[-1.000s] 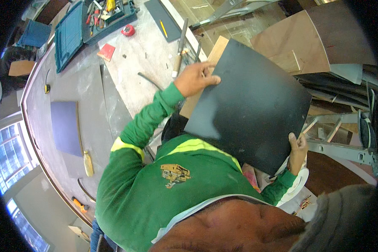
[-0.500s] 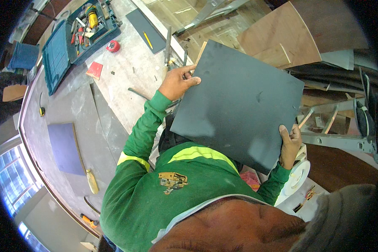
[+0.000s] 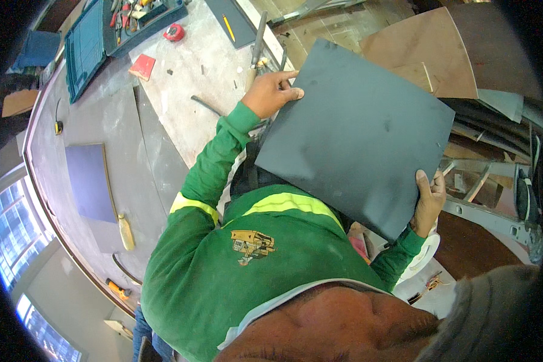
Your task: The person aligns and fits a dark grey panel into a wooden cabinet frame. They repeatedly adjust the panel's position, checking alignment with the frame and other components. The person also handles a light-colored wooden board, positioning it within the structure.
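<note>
The person in the green long-sleeved top with yellow bands is holding a large dark grey flat square panel (image 3: 356,136) in front of the chest, tilted so that one corner is pointing down toward the body. The right hand (image 3: 429,202) is gripping the panel's lower right edge, thumb lying on the face and fingers wrapped behind, so its grip is closed on the panel. The left hand (image 3: 273,92) is clasping the panel's upper left corner, fingers curled over the edge, its grip likewise closed on the panel. Beside the left forearm the long, dusty grey bench (image 3: 181,114) is stretching away; a smaller dark blue rectangular sheet (image 3: 90,181) is lying flat on it to the left, with a pale-handled tool (image 3: 125,232) just beside its lower corner. Farther along the bench a red block (image 3: 142,66) and a red tape roll (image 3: 175,32) are lying near an open blue tool case (image 3: 102,36) full of hand tools. Beyond the panel, to the right, a brown wooden board (image 3: 428,57) is resting over a stack of offcuts.
</note>
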{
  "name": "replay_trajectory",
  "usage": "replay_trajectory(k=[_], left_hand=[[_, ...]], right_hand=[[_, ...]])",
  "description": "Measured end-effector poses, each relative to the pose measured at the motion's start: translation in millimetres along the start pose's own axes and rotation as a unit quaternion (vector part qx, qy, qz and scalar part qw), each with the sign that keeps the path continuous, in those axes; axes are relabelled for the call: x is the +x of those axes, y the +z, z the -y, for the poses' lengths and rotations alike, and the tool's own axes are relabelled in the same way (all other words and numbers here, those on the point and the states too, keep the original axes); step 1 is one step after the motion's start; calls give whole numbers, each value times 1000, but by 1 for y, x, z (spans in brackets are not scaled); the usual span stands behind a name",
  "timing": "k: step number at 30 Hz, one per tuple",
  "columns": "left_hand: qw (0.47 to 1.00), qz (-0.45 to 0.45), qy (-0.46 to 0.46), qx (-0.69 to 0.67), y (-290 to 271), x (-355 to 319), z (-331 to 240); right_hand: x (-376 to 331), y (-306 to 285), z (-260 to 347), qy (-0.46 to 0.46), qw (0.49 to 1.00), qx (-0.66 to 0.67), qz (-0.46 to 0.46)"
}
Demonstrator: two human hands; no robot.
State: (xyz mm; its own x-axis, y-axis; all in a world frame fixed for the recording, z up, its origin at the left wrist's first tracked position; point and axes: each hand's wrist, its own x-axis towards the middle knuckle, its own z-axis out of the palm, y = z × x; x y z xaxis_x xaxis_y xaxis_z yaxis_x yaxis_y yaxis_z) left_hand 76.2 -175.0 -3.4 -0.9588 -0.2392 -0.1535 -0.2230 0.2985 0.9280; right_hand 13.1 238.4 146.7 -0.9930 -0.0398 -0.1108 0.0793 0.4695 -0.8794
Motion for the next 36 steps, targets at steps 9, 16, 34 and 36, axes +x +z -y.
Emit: replay_trajectory(k=[9, 16, 34, 36], left_hand=[[1000, 7, 16, 16, -1, 6, 23], [999, 9, 36, 18, 3, 21, 42], [999, -12, 33, 10, 17, 14, 49], [998, -16, 38, 41, 15, 14, 47]], right_hand=[[0, 13, 11, 7, 1000, -4, 16], [10, 13, 13, -5, 1000, -7, 25], [-7, 9, 4, -15, 1000, 1, 20], [-12, 16, 9, -27, 1000, -2, 9]])
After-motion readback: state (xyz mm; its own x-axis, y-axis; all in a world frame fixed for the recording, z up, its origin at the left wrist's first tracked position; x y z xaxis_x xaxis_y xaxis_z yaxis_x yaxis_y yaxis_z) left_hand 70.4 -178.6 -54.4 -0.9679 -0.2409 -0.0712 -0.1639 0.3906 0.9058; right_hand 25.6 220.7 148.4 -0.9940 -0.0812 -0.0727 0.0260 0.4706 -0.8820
